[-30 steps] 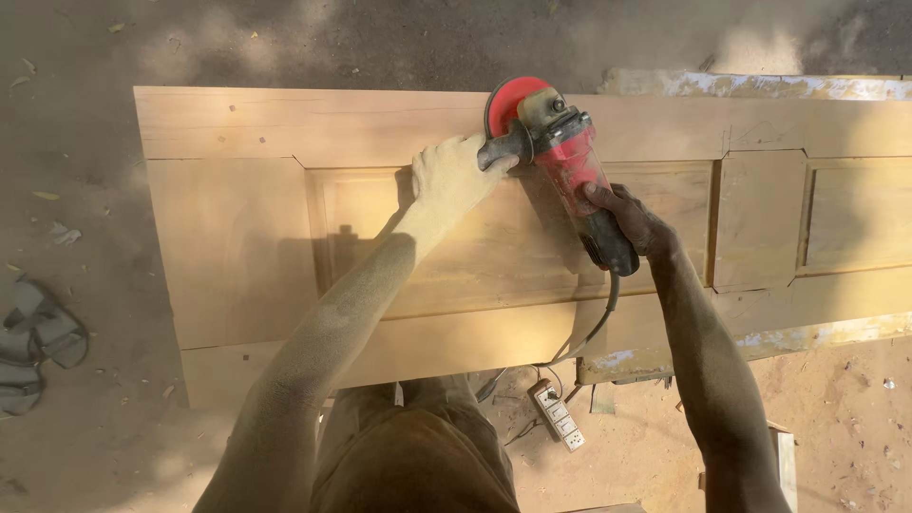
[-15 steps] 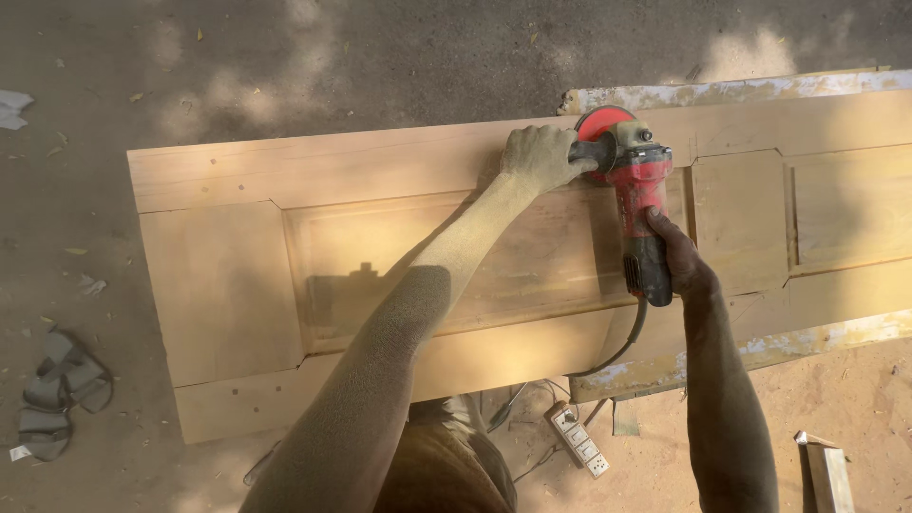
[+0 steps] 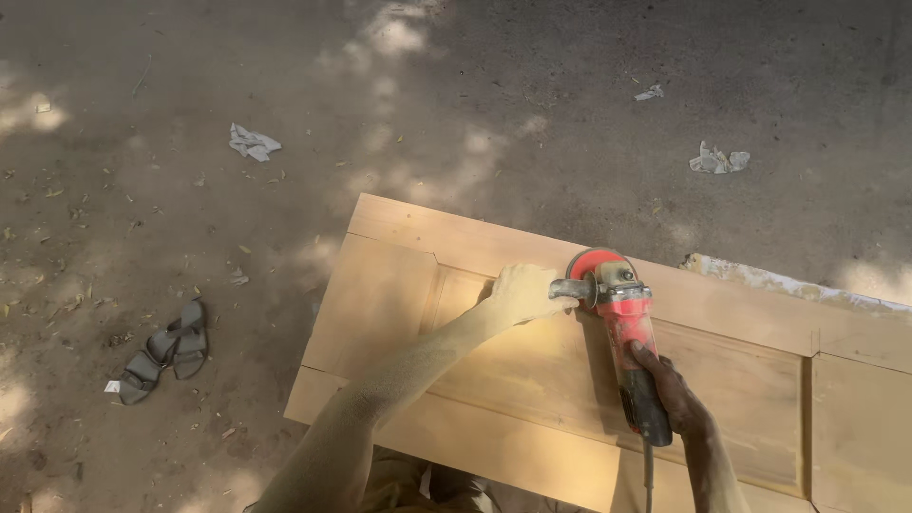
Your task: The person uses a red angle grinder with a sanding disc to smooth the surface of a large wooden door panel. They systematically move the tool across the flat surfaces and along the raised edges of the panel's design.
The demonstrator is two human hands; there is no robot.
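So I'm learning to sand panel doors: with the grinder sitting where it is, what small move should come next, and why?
Probably a short slide of the red angle grinder along the door's upper rail. Its disc sits on the rail above the recessed panel, the left hand on the side handle and the right hand on the body, so both hands can guide it along the grain.

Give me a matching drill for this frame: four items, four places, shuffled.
Items:
1. left hand
2. right hand
3. sandals
4. crumpled scraps

Places:
A. on the dirt ground beyond the door panel
B. on the side handle of the red angle grinder
C. on the dirt left of the panel
D. around the grinder's dark rear grip

Pairs: 1-B, 2-D, 3-C, 4-A
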